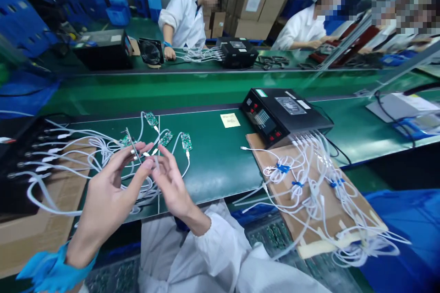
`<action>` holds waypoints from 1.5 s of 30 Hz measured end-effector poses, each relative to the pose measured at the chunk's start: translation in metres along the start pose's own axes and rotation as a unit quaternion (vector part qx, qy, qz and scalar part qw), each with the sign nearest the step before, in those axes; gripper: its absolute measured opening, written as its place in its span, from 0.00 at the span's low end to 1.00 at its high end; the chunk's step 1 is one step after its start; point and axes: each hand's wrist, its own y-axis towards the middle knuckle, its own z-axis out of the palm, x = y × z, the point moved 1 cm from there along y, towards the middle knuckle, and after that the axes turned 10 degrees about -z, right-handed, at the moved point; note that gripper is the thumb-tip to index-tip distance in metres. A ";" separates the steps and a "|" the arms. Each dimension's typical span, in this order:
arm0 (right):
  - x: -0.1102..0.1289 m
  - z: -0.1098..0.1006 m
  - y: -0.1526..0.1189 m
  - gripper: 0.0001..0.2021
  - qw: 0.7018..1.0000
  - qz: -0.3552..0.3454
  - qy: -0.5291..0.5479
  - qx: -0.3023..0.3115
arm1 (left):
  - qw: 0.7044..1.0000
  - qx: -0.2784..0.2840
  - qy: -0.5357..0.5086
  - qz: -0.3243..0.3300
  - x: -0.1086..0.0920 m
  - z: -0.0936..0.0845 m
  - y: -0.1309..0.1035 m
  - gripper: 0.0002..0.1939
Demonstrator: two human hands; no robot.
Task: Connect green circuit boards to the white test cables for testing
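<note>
My left hand grips a small circuit board, seen nearly edge-on, between thumb and fingers. Close beside it, my right hand pinches a white cable near the board; whether its plug touches the board cannot be made out. Behind my hands, green circuit boards with white cables attached lie on the green table. A tangle of white cables runs from there to a black box at the left.
A black device with red buttons stands at the right, its white cables spread over a cardboard sheet. A yellow note lies on the table. Across the line, people in white work beside another black box and a fan.
</note>
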 end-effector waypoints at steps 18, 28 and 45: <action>0.013 0.005 0.025 0.27 0.998 -0.036 -0.004 -0.057 | 0.998 0.035 0.022 -0.056 0.027 0.029 -0.012 0.33; 0.013 0.002 0.016 0.28 0.988 -0.065 0.009 -0.137 | 0.992 0.041 -0.078 -0.093 0.016 0.018 -0.004 0.25; 0.044 0.015 0.022 0.27 0.971 -0.171 -0.073 -0.147 | 0.985 -0.027 -0.159 -0.062 0.011 -0.008 0.008 0.17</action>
